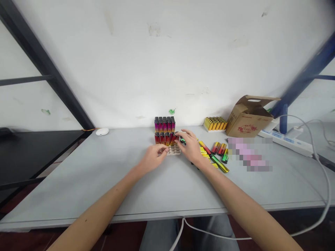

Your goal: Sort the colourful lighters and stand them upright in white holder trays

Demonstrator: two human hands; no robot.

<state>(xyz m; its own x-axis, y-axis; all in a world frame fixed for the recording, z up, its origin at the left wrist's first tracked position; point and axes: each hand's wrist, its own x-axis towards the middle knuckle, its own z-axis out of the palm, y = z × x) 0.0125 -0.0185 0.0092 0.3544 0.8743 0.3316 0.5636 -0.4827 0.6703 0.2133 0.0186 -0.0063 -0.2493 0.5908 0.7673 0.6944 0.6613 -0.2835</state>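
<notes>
A pale tray [175, 151] with rows of round holes lies mid-table. Along its back stand red-and-yellow lighters [162, 138] with dark tops, upright in a row. My right hand [192, 146] comes in from the right, its thumb and fingertips closed on a red lighter [173, 138] at the row's right end. Beneath that palm, a bit of green shows, partly hidden. My left hand [154, 156] is over the tray's front left part, thumb and fingers pressed together; what they grip, if anything, is hidden. Behind the row is a block of purple lighters [164, 124].
Loose lighters [222, 150] and shiny wrapped pieces [220, 164] lie right of my right hand. Farther back stand a block of yellow lighters [215, 124] and an open cardboard box [247, 122]. A power strip [290, 141] with cables lies right; a white case [102, 131] lies left.
</notes>
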